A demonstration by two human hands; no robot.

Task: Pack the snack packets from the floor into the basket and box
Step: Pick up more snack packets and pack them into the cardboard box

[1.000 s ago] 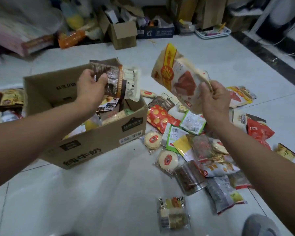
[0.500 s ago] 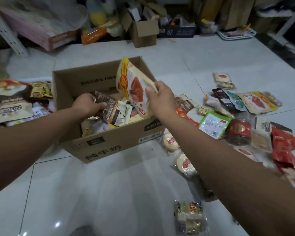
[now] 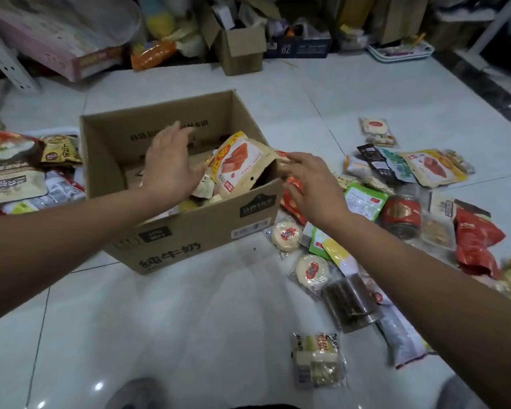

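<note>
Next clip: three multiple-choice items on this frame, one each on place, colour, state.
1. Where is the yellow packet beside the right hand? A on the floor; B inside the cardboard box; C on a lap.
2. What colour is the crumpled pouch at far right? A red; B blue; C white.
3. The left hand is: A gripping a packet; B open, empty; C out of view.
Answers: B, it leans in the box's right corner; A, its foil is red; B, fingers spread above the box.
</note>
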